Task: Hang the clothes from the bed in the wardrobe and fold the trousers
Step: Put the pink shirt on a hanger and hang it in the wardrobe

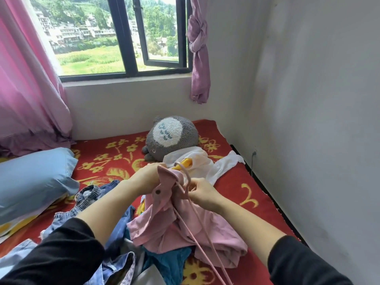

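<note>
You're fitting the pink shirt (164,219) onto its hanger (185,171) — left hand (147,177) grips the collar, right hand (202,194) beside it pinches the hanger; seat the shoulders next.

Daylight comes through a dark-framed window (115,36) at upper centre, with a pink curtain (26,79) at left and a knotted mauve curtain (199,48) at right. White walls (308,99) fill the right. On the bed (236,182) below lie a blue pillow (30,182) and a grey plush toy (170,136).

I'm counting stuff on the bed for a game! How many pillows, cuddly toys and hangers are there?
Pillows: 1, the blue pillow
Cuddly toys: 1, the grey cuddly toy
Hangers: 2, the pink hanger and the yellow hanger
Total: 4
</note>
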